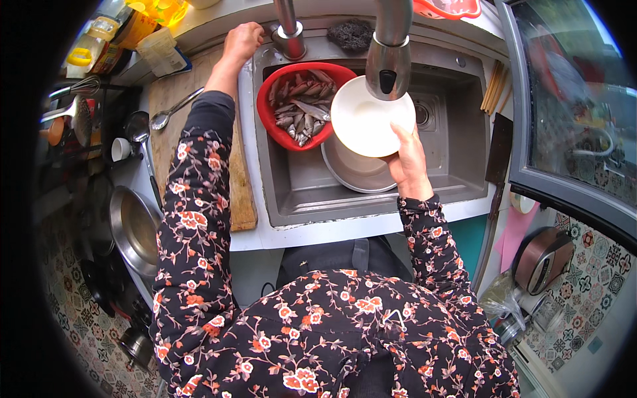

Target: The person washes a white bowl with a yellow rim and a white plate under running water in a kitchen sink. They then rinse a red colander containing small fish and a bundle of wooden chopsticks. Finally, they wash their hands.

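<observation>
My right hand holds a white bowl by its near rim, with the thumb inside. The bowl sits right below the tap's spray head, its inside facing up. Up at the sink's back left corner, my left hand has curled fingers beside the tap base; whether they grip its lever is hidden. A red plastic basin full of small fish stands at the left of the grey sink. Partly under the white bowl is a metal basin in the sink.
A wooden cutting board with a metal spoon lies left of the sink. A black scouring pad rests behind it. On the right are a cleaver, chopsticks and an open window frame. A steel bowl stands at left.
</observation>
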The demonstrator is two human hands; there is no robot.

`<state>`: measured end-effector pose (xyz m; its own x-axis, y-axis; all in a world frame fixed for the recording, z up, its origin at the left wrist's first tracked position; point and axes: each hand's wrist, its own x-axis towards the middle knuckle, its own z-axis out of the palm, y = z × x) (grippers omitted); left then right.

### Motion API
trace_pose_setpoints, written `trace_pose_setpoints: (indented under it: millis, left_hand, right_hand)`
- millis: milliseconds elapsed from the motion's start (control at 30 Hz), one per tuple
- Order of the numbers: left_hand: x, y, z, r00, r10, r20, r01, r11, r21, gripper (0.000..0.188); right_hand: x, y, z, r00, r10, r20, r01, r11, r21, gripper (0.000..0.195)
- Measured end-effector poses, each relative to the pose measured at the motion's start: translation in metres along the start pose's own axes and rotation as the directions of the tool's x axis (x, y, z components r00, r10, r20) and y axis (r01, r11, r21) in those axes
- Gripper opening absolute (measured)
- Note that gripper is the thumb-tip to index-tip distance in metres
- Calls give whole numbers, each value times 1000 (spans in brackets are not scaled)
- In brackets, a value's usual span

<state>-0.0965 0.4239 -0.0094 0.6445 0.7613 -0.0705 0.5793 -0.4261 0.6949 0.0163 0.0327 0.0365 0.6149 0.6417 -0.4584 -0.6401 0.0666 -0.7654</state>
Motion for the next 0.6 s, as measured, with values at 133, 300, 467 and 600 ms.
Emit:
trace_pose_setpoints:
  millis: [133,300,467,600]
  left_hand:
    - [4,3,-18,995,-11,99,42,948,-315,28]
    - [11,-17,-32,923,-19,-385,-34,991,-130,36]
    - [26,-39,-22,970,27,-241,-5,996,90,43]
    - [39,-54,-4,992,-63,-111,52,994,-96,42]
  right_hand:
    - [6,6,-2,1000,-2,0,2,1000,10,57]
    - [21,22,-7,999,-39,-38,40,999,29,55]
    - [36,38,-12,981,-181,-66,183,983,31,51]
    - [38,44,-14,965,-255,-56,257,966,24,50]
